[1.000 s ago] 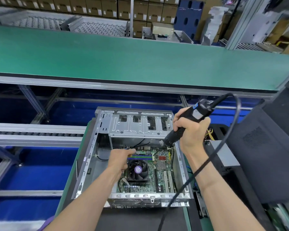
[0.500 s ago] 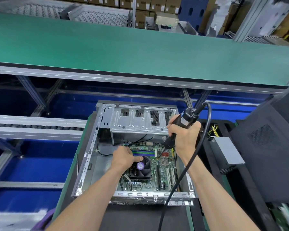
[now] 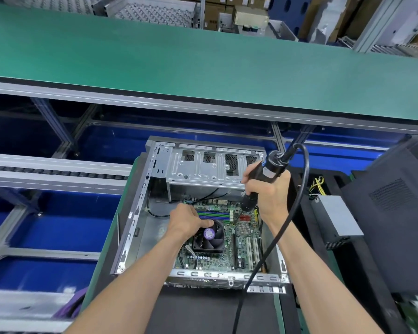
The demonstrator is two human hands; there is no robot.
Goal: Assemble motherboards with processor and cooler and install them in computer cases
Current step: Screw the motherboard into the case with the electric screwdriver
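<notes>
An open grey computer case (image 3: 140,203) lies flat in front of me. Inside it sits a green motherboard (image 3: 244,239) with a black cooler fan (image 3: 211,239) bearing a purple sticker. My left hand (image 3: 187,221) rests on the fan's upper left corner, thumb laid across its top edge. My right hand (image 3: 268,194) grips a black electric screwdriver (image 3: 263,174), held nearly upright. Its tip points down at the board's upper right area near the memory slots (image 3: 214,214). A black cable (image 3: 282,227) loops from the tool's top down past my right forearm.
A long green conveyor belt (image 3: 203,66) runs across behind the case. A grey power supply (image 3: 336,218) with yellow wires lies to the right, beside a dark case panel (image 3: 396,213). A roller track (image 3: 53,169) lies at left, over blue bins.
My right hand has brought the screwdriver from tilted to nearly upright and lowered its tip toward the board. My left hand slid from the memory slots onto the fan's corner.
</notes>
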